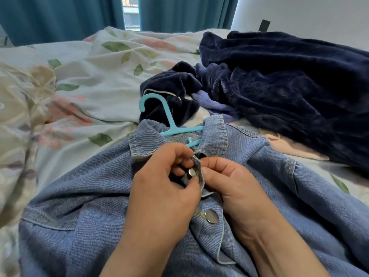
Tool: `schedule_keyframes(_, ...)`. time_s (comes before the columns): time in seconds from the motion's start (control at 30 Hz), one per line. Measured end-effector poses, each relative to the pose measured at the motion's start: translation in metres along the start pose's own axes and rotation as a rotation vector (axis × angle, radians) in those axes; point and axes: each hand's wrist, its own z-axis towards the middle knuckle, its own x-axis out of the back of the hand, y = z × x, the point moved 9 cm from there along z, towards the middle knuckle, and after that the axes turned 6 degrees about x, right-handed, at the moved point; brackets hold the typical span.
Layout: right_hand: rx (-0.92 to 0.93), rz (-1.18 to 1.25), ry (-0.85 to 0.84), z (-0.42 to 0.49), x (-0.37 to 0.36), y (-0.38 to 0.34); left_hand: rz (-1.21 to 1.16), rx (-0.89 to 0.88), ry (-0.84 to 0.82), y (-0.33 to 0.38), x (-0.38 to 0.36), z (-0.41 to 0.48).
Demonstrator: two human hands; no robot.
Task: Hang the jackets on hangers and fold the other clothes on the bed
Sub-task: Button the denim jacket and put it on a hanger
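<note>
Left hand (159, 184) and right hand (225, 182) both pinch the jacket (89, 196) placket at the top button (192, 172), apparently fastening it to secure the jacket on the hanger (169, 124). Jacket lies on the bed (89, 76); robe (279, 86) beyond.

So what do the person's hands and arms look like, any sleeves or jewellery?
The left hand and right hand are bare right down to the frame's edge: no sleeves, gloves, rings, watch or bracelet show. The nails look short and unpainted.
</note>
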Motion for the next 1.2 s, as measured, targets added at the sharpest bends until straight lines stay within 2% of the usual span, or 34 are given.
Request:
schedule_keyframes(0.2,-0.014,-0.018,-0.042,-0.003,-0.003,0.001,-0.002,0.032,0.001,-0.004,0.001,0.000)
schedule_keyframes(0.3,0.055,-0.063,-0.055,-0.004,-0.004,-0.003,-0.033,0.055,-0.005,-0.005,0.000,0.000)
schedule_keyframes(0.6,0.150,-0.216,0.119,-0.001,0.007,-0.009,-0.088,0.144,-0.038,-0.017,-0.001,0.003)
schedule_keyframes(0.83,0.206,-0.452,0.284,0.001,0.018,-0.012,-0.112,0.113,0.075,-0.005,0.016,0.001)
schedule_keyframes(0.9,0.224,-0.591,0.321,-0.004,0.020,-0.020,-0.168,0.206,0.173,-0.024,0.040,0.027)
schedule_keyframes(0.97,0.289,-0.814,0.343,-0.013,0.019,-0.034,-0.081,0.373,0.214,-0.050,0.064,0.052)
schedule_keyframes(1.03,0.440,-1.028,0.370,-0.027,0.012,-0.056,0.099,0.196,0.368,-0.038,0.089,0.047)
schedule_keyframes(1.07,0.541,-1.073,0.389,-0.034,0.008,-0.068,0.179,0.107,0.382,-0.027,0.092,0.035)
schedule_keyframes(1.2,0.916,-1.142,0.363,-0.028,-0.014,-0.114,0.686,0.053,0.111,-0.023,0.057,0.022)
